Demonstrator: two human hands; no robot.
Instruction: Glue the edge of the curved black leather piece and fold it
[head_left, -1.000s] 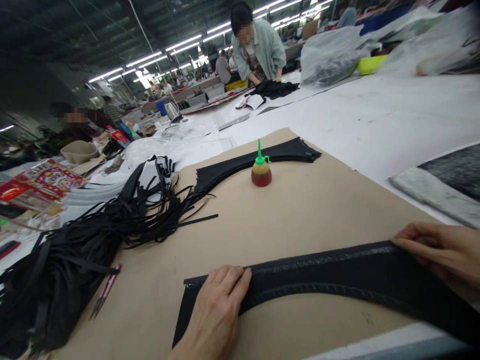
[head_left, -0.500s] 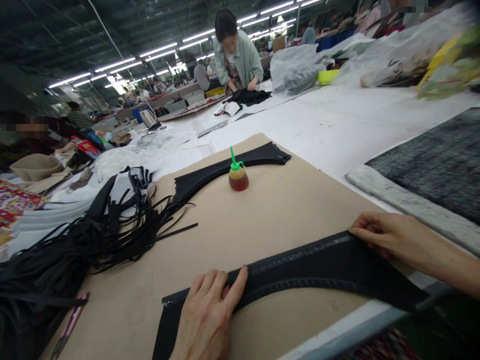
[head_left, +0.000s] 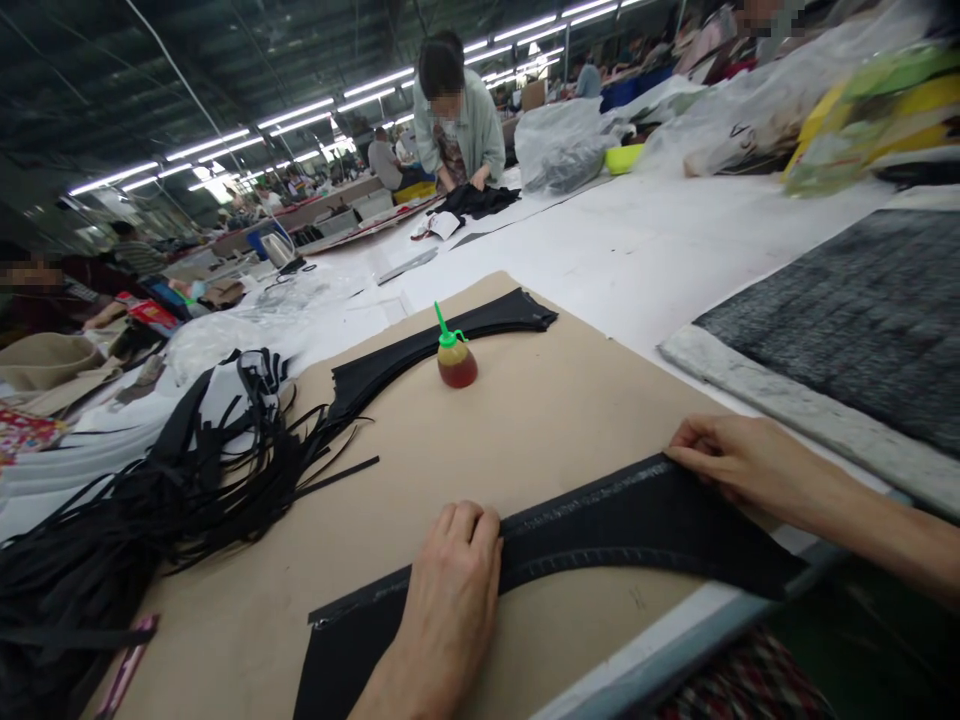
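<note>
A curved black fabric piece point(head_left: 600, 525) lies across the brown sheet point(head_left: 540, 420), with a shiny band along its folded upper edge and notches along its inner curve. My left hand point(head_left: 450, 580) is closed over that upper edge near the middle, fingers together; its thumb is hidden. At the piece's upper right corner, my right hand point(head_left: 724, 455) pinches the edge between thumb and forefinger. The lower right tip reaches over the table edge. Beyond my hands stand a small bottle point(head_left: 457, 368) of amber liquid with a green spout and a stack of similar black pieces point(head_left: 382, 360).
Black strips point(head_left: 217, 480) are heaped on the left, above a pink-handled tool point(head_left: 129, 665). A thick slab with a dark grey top point(head_left: 840, 310) lies on the right. Across the white table a co-worker point(head_left: 469, 130) handles black cloth point(head_left: 480, 202) beside plastic bags point(head_left: 559, 145).
My left hand has slid right along the upper edge, and its spread fingers have drawn together. The right hand keeps its pinch at the corner. The view has shifted slightly.
</note>
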